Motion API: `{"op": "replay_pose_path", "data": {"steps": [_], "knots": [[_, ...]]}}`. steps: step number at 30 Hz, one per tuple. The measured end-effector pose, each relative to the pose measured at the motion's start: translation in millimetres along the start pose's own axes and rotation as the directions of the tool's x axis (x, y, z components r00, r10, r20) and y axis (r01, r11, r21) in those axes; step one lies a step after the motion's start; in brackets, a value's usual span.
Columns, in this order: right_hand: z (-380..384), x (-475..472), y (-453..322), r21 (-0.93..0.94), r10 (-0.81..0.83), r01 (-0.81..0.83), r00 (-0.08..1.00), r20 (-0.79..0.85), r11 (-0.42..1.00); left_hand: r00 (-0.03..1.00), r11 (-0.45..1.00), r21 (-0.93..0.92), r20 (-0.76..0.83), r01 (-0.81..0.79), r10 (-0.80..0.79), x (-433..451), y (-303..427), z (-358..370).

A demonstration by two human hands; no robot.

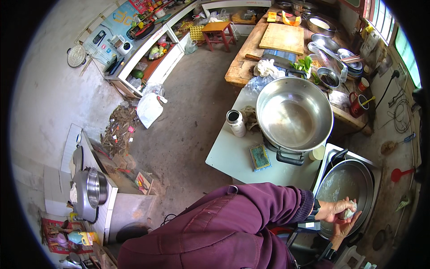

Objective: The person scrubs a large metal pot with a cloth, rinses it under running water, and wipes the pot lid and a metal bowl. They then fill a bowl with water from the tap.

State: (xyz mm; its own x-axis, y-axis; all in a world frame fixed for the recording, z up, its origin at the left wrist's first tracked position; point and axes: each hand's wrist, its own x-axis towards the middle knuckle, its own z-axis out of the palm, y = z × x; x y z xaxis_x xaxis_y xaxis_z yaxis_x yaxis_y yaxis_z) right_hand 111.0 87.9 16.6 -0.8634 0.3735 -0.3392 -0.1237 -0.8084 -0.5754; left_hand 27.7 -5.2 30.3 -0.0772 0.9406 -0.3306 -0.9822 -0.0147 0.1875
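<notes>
My left hand (335,209) is closed around a pale, wet-looking wad (350,211), which may be a cloth. Just below it, my right hand (346,227) has its fingers stretched out beside the wad. Whether those fingers also grip it is hard to see. Both hands are over a wide metal pan (367,191) with some liquid in it, set in a sink (376,168). A large steel pot (260,117) with black handles stands on the pale tabletop (228,151) to the left of my hands.
A white bottle (237,126) without a lid and a scouring sponge (260,158) share the tabletop with the pot. A cleaver (278,62), leafy greens (304,64) and a cutting board (282,37) lie on a wooden table (235,69). A red ladle (399,174) hangs on the wall.
</notes>
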Motion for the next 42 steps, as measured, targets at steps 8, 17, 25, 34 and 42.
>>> {"op": "replay_pose_path", "data": {"steps": [8,17,25,34,42], "knots": [[31,-6,-20,-0.194,-0.153,0.202,0.958,0.241,0.960,0.937,0.937,-0.066,0.097,0.342,-0.335,-18,-7,5],[20,6,-18,-0.902,-0.173,0.112,0.984,0.042,0.417,0.982,0.785,0.604,-0.187,0.142,-0.034,-16,-6,-12],[0,26,15,-0.986,-0.302,0.165,0.940,0.158,-0.001,0.937,0.436,0.896,-0.080,-0.081,0.340,20,-28,-60],[-7,30,61,-0.408,-0.265,0.036,0.812,-0.520,0.912,0.829,-0.377,0.909,0.345,-0.178,0.441,-12,-6,-72],[1,19,6,-0.222,-0.047,-0.024,0.950,-0.309,0.975,0.985,0.691,0.721,-0.149,0.051,0.083,-27,16,-20]]}}
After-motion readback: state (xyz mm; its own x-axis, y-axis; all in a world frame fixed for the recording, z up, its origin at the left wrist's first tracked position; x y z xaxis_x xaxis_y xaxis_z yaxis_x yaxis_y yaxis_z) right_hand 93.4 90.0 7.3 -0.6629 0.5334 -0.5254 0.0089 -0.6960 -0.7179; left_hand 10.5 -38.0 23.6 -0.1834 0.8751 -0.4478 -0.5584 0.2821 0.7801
